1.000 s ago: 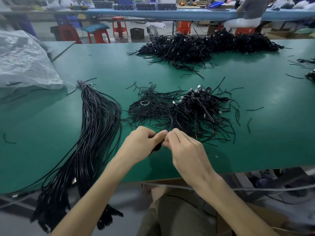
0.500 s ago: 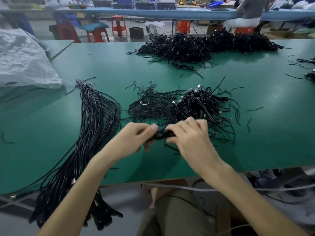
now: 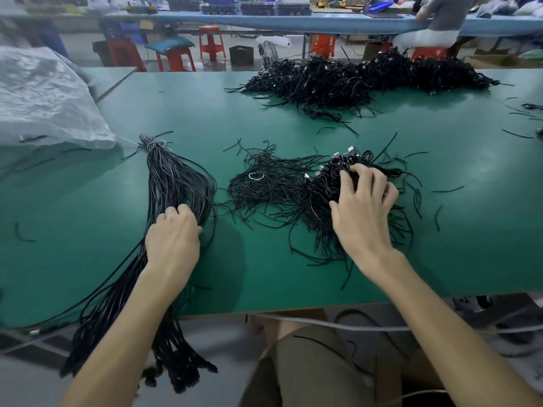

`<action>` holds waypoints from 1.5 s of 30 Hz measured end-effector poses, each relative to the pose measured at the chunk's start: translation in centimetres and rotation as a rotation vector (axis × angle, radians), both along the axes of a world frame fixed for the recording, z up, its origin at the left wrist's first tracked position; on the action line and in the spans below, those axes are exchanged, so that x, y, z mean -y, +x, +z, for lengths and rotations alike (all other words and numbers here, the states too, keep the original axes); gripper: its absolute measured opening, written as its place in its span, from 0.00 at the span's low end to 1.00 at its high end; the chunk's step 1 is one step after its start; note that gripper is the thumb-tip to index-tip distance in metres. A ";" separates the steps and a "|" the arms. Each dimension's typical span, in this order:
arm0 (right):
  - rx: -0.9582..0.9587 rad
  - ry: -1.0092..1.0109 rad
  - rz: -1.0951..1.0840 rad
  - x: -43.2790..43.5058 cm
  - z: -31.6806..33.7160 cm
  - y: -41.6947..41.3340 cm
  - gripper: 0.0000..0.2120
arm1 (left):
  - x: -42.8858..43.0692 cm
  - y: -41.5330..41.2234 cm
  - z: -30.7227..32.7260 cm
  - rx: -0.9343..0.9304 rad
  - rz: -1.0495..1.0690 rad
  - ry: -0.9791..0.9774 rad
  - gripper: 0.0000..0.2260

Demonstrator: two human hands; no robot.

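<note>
In the head view, the tied cable bundle (image 3: 176,183), laid left of centre on the green table (image 3: 205,113), is gripped by the curled left hand (image 3: 173,239), while the heap of coiled USB cables (image 3: 323,186), right of centre, is clutched by the bent-fingered right hand (image 3: 364,207).

On the desk (image 3: 264,274), the cable bundle (image 3: 173,177) lies under the left grip (image 3: 173,239), the cable pile (image 3: 326,183) under the right grip (image 3: 364,207), the tie heap (image 3: 264,183) between them, and the big heap (image 3: 367,80) far behind.
</note>
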State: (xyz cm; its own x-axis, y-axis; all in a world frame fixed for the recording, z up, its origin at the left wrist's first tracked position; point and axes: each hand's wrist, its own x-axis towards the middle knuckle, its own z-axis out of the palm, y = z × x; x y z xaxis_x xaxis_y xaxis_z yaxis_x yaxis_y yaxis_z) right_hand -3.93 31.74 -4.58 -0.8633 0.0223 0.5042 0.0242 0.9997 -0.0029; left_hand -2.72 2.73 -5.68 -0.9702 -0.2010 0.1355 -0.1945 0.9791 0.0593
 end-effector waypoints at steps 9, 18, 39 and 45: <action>0.001 -0.074 0.310 4.4 -1.9 4.3 0.21 | -1.0 1.0 1.7 -0.126 -0.114 0.154 0.08; 0.209 -0.315 0.666 5.6 -2.3 5.4 0.23 | -5.6 3.2 1.7 0.102 -0.578 0.781 0.05; 0.354 -0.052 0.551 6.1 -0.4 6.7 0.22 | -4.8 3.2 0.2 0.120 -0.672 0.670 0.09; 0.488 -0.648 0.589 5.3 -0.2 6.1 0.09 | -3.9 3.7 0.2 0.115 -0.536 0.720 0.19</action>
State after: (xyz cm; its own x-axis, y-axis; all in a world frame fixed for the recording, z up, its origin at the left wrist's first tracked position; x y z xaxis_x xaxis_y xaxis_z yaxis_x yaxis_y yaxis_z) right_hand 2.15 26.42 -4.83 -0.9344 -0.3301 0.1340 -0.3303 0.6619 -0.6729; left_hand 0.96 6.61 -5.50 -0.9579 0.2831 0.0480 0.2342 0.6733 0.7013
